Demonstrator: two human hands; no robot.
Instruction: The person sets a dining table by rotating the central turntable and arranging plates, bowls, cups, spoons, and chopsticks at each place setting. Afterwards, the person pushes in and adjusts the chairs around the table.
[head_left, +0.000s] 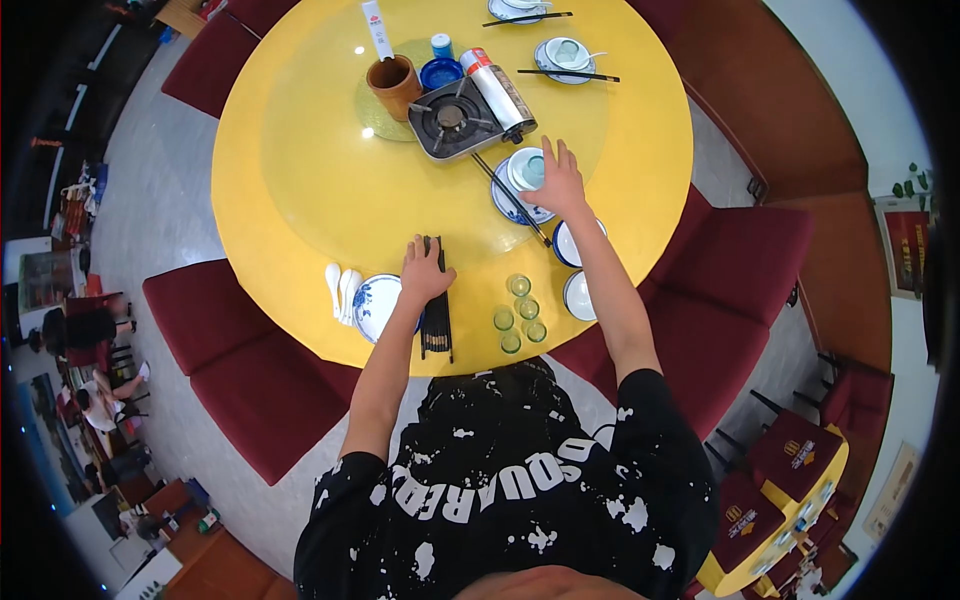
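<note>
My left hand (426,275) lies over the upper part of a bundle of black chopsticks (437,328), its fingers stretched and apart. Just left of it is a blue-and-white plate (376,306), with white spoons (346,294) beside it. Farther out, my right hand (562,182) is open at the right side of a place setting. There a white bowl (514,170) with a glass in it stands on a patterned plate (508,205). A pair of chopsticks (497,183) lies slanting across that plate's left side. Whether my right fingertips touch the bowl is unclear.
Several small glasses (519,310) stand near the table's front edge, beside white bowls (578,296). A portable gas stove (452,118), a gas canister (497,93) and a brown cylindrical holder (393,88) occupy the far middle. Dark red chairs (265,370) surround the yellow table (240,180).
</note>
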